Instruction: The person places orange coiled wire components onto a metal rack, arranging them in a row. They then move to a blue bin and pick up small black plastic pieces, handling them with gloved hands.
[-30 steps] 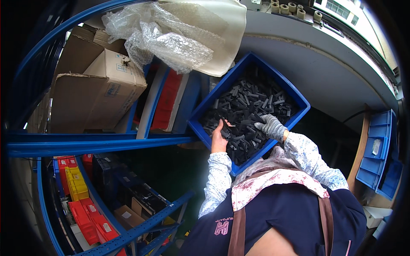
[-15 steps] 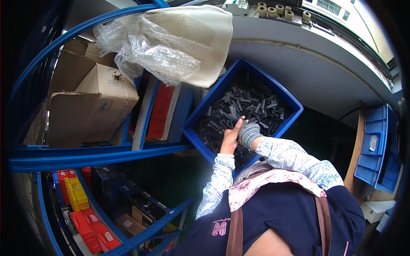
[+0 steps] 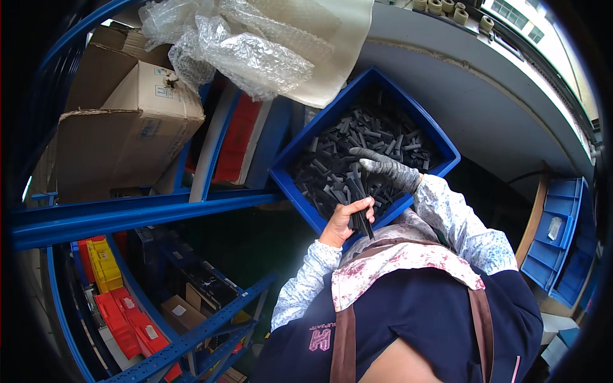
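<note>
A blue bin (image 3: 305,148) holds a heap of short dark grey strip-like pieces (image 3: 377,135). At the bin's near side my bare left hand (image 3: 345,219) is closed around a bundle of longer dark strips (image 3: 358,191), which stick out above and below the fingers. My right hand (image 3: 391,170), in a grey glove, hovers over the heap to the right of the bundle. Its fingers are stretched out to the left, slightly apart, with nothing visible in them. The exact make of the strips cannot be told.
Bubble wrap (image 3: 249,54) lies beyond the bin to the left, near an open cardboard box (image 3: 131,137). A blue rack (image 3: 147,216) runs along the left, with red bins (image 3: 131,322) and a yellow bin (image 3: 105,265) below. Another blue tray (image 3: 555,223) stands at the right.
My hands were together over the heap and have now parted. The left has come nearer to me with the bundle showing; the gloved right has moved away to the right, its fingers extended.
</note>
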A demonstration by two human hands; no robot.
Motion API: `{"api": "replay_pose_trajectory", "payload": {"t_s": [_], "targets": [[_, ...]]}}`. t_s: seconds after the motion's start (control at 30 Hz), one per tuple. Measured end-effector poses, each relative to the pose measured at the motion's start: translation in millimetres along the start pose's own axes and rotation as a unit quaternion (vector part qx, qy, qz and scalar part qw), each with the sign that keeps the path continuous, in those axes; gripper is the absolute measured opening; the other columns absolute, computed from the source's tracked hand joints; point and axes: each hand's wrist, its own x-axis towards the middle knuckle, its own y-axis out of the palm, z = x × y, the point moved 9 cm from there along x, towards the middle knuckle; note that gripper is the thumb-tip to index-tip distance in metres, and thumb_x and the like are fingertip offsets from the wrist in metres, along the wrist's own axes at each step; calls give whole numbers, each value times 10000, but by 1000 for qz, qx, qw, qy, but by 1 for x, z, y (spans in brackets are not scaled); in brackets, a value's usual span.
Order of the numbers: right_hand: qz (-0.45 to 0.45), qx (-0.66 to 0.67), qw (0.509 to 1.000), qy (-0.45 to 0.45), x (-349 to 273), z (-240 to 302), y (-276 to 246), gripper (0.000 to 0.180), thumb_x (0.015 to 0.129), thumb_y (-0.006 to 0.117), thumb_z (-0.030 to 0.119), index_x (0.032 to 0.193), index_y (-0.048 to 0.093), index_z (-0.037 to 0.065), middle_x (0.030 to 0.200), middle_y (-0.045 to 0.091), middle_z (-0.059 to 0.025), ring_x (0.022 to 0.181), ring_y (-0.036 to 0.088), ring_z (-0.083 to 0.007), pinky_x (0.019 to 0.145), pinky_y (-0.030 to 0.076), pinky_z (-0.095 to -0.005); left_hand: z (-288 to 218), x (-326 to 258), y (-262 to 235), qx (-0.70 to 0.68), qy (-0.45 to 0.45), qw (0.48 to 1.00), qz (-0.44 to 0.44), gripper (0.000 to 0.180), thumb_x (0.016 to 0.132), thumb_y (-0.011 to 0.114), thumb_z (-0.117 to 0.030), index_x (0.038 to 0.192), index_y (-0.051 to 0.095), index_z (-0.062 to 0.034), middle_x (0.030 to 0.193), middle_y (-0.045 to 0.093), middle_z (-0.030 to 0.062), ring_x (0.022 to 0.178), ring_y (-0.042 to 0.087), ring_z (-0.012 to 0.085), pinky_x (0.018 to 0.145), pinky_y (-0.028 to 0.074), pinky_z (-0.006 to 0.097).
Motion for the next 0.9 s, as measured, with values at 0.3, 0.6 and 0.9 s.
{"api": "replay_pose_trajectory", "payload": {"t_s": [0.3, 0.6, 0.9], "targets": [[169, -49, 984, 17, -30, -26, 89, 734, 717, 774, 269, 1330, 416, 82, 1228, 518, -92, 1155, 483, -207, 1011, 365, -348, 35, -57, 6, 69, -62, 995, -21, 306, 793, 678, -148, 1032, 614, 33, 916, 648, 77, 869, 615, 147, 835, 475, 258], [187, -339, 918, -89, -21, 2, 126, 215, 810, 630, 100, 1006, 574, 31, 912, 621, -73, 849, 587, -150, 768, 483, -299, 31, -67, 38, 36, -176, 983, 20, 306, 840, 650, -158, 1088, 608, 16, 1087, 620, 56, 996, 574, 115, 885, 449, 254], [-6, 8, 997, -72, -32, -5, 108, 138, 887, 591, 136, 955, 539, 29, 735, 543, -28, 683, 530, -90, 628, 457, -253, 24, -57, 5, 360, 59, 929, 61, 702, 692, 781, -260, 1232, 453, 46, 1198, 533, 138, 1105, 520, 210, 970, 393, 318]]}}
